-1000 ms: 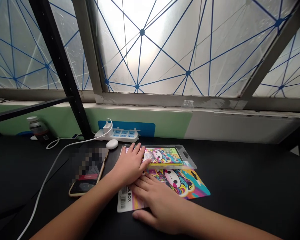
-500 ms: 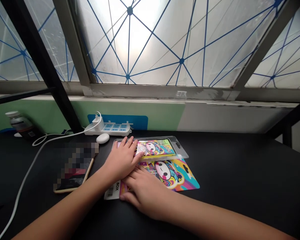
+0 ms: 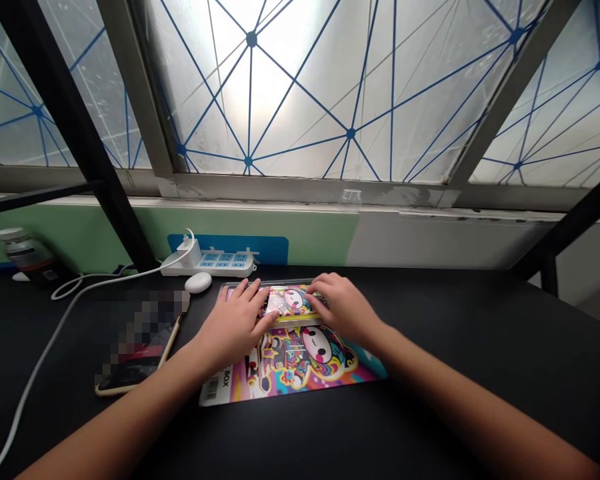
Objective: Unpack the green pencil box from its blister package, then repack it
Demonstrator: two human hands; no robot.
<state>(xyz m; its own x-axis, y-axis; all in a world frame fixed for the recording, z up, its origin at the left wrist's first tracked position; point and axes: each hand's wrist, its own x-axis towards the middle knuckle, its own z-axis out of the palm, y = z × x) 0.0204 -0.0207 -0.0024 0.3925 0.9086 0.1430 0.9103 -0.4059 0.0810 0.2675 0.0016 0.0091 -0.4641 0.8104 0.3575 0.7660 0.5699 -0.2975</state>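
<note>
Hands flat on a clear pack, window counter

Blister pack (image 3: 291, 303), clear plastic over a bright cartoon box, lay flat on the black counter (image 3: 480, 347), just in front of the wall. Its near edge overlapped a loose printed card (image 3: 300, 363) carrying the same cartoon artwork. The card lay face up, barcode corner toward the person.

Left hand (image 3: 237, 321): palm down, fingers spread over the pack's left end, nothing clenched. Flat contact of that sort, to my judgement, pinned the pack against the counter rather than lifting it.

Right hand (image 3: 344, 310): arched over the right end, fingertips on the top face, nothing enclosed. Whether any finger hooked the far edge could not be told. With one hand at each end, the slippery plastic was probably kept from skating on the smooth surface.

Surroundings, all left of the pack:
- phone (image 3: 130, 360), screen blurred, near the left forearm but apart from it
- white earbud case (image 3: 199, 282), just beside the pack's far-left corner
- power strip (image 3: 211, 263) against the wall, charger plugged in, white cable (image 3: 50, 337) trailing across the counter toward the near-left edge
- bottle (image 3: 23, 250) at the far left, lying tilted

Frosted window (image 3: 300, 93) with blue line pattern above; strong backlight.
</note>
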